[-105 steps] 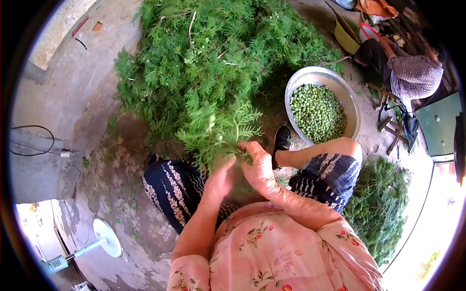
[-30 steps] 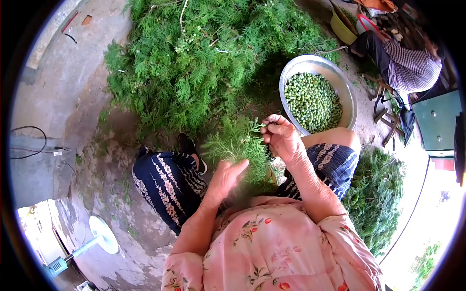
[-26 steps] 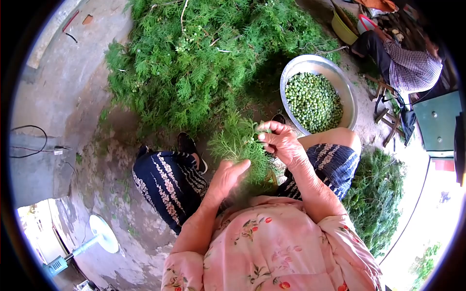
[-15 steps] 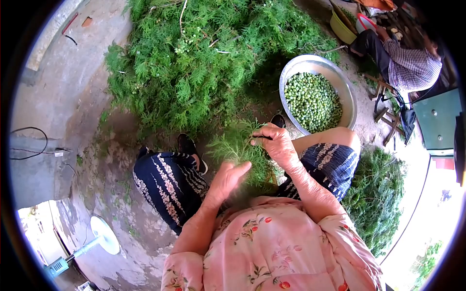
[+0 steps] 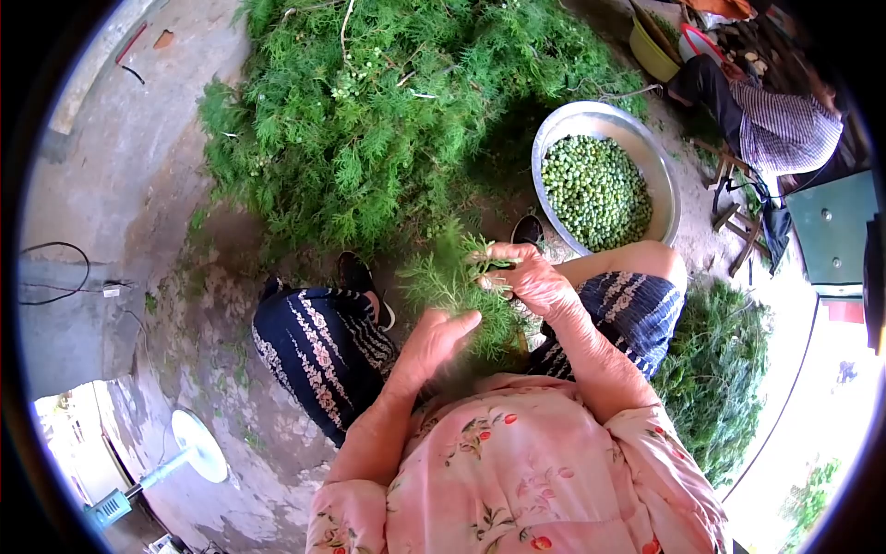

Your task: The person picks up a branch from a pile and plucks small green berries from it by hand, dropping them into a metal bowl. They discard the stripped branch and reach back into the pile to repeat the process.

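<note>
1. Since the earliest frame, the hands have been moved apart, and the right hand (image 5: pixel 535 280) has been brought toward the upper right of the leafy sprig (image 5: pixel 454 288).
2. Left hand (image 5: pixel 436 340): closed around the lower part of the sprig, with the thumb extended along it. The sprig is held in front of the floral shirt (image 5: pixel 517 452), between the knees.
3. Right hand: thumb and index finger are set narrowly at the sprig's right edge. Whether anything is pinched between them cannot be told.
4. Leaf tips at the sprig's top are blurred.
5. Beyond the hands, a large heap of green branches (image 5: pixel 369 138) is spread on the ground (image 5: pixel 208 323).
6. To the right of the heap, a metal basin (image 5: pixel 666 198) is partly filled with small green fruits (image 5: pixel 595 194). It is located just beyond the right knee.
7. A second pile of cut greenery (image 5: pixel 715 379) is noted beside the right thigh.
8. At upper right, a seated person (image 5: pixel 784 125) in a checked top is seen near a yellow-green tub (image 5: pixel 653 57).
9. At lower left, a fan (image 5: pixel 198 446) is observed.
</note>
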`<state>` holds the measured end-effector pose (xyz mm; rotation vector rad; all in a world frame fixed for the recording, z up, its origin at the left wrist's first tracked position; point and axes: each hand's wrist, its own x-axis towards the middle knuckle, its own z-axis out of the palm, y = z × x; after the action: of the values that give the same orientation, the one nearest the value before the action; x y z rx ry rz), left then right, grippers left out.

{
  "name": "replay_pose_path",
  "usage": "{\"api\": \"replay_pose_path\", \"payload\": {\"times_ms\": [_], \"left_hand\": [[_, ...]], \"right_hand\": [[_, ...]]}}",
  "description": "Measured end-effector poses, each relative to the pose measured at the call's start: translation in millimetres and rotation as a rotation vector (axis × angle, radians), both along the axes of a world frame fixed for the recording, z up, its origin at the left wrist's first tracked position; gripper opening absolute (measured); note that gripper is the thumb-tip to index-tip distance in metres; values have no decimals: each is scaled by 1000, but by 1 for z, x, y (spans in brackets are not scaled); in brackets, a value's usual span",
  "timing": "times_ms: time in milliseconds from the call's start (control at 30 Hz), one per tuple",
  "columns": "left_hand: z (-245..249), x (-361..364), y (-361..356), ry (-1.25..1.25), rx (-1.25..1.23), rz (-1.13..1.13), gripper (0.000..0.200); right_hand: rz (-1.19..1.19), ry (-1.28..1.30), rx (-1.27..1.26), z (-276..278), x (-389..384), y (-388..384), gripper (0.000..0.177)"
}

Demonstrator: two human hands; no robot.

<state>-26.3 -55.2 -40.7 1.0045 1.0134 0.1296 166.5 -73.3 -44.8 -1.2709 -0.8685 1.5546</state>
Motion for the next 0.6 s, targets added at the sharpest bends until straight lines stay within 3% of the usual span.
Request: {"api": "replay_pose_path", "payload": {"times_ms": [133,233,267,367,400,500,600], "left_hand": [[-6,0,0,2,27,-10,32],[8,4,1,-67,-22,28,31],[5,4,3,-45,-20,24,31],[-9,0,6,8,-36,45,30],[-13,-2,5,16,-52,74,31],[-11,-3,5,36,-89,229,36],[-11,-2,8,-35,-103,439,34]], "right_hand": [[-36,70,-52,0,-4,-1,20],[-18,-105,-26,1,-4,0,18],[-130,-352,231,-17,-9,0,16],[-471,-147,-79,-10,-16,3,13],[-539,33,-231,-11,0,3,16],[-814,282,-206,-20,37,9,12],[-893,375,-28,-36,99,10,22]]}}
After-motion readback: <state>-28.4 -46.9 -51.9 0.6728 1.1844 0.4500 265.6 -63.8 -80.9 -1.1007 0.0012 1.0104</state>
